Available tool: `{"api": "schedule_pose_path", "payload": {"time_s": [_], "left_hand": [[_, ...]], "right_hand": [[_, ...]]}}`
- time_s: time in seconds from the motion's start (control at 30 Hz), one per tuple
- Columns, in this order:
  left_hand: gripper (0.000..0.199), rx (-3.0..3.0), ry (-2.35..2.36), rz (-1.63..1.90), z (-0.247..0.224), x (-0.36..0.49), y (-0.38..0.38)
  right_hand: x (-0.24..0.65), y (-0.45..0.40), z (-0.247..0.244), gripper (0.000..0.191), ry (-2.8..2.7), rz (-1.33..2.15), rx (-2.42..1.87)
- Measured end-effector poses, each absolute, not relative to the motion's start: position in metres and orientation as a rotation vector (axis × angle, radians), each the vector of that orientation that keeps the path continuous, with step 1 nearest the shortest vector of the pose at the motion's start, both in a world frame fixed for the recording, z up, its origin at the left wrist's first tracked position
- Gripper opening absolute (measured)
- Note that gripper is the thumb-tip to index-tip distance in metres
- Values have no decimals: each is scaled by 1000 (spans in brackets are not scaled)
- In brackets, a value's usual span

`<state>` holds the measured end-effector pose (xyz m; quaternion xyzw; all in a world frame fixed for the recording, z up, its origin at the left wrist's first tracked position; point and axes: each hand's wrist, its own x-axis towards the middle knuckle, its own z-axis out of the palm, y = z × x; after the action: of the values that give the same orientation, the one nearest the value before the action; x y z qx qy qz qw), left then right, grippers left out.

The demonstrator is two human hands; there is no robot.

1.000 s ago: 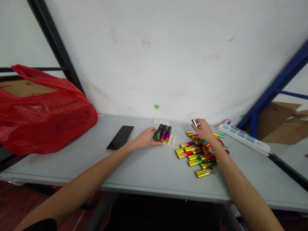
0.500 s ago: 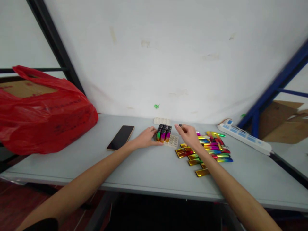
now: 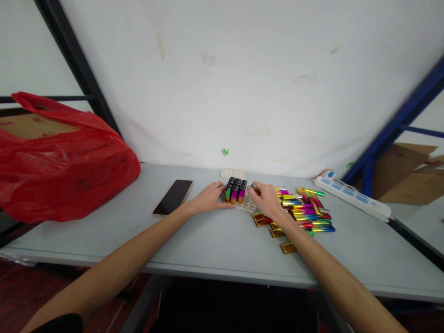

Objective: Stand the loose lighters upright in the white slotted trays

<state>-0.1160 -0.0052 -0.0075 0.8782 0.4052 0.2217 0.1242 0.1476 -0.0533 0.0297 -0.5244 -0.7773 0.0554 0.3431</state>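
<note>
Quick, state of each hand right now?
Left hand: open, thumb and fingers spread beside the upright lighters.
Right hand: closed, holding a single lighter, mostly hidden.

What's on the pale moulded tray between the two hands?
The pale moulded tray carries a cluster of upright, shiny multicoloured lighters with black tops. Bare tray shows to their right. The tray beneath the lighters is covered, and the bare right hand may hide more.
</note>
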Motion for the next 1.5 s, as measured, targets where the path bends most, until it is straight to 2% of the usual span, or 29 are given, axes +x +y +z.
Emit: {"api": "schedule_pose_path", "payload": {"time_s": [0.27, 0.47, 0.57, 0.8, 0.97, 1.1, 1.23, 1.5], "left_hand": [[63, 2582, 1183, 640, -9, -116, -5], [62, 2592, 1176, 640, -9, -117, -3], [64, 2599, 1185, 621, -9, -116, -3], [65, 2594, 1190, 611, -9, -116, -5], [67, 2580, 1182, 641, -10, -116, -4], [67, 2596, 1182, 615, -11, -117, -4], [67, 2614, 1173, 609, -12, -118, -2], [65, 2609, 1148, 639, -15, -118, 0]], "right_hand": [[154, -53, 32, 48, -2049, 58, -1352], [154, -50, 29, 36, -2020, 89, -1434], [154, -49, 28, 36, -2019, 105, -1409], [163, -53, 38, 35, -2114, 174, -1160], [167, -54, 44, 44, -2286, 121, -973], [164, -55, 43, 46, -2325, 214, -1038], [161, -54, 39, 39, -2376, 239, -1115], [155, -56, 41, 33, -2607, -45, -1292]]}}
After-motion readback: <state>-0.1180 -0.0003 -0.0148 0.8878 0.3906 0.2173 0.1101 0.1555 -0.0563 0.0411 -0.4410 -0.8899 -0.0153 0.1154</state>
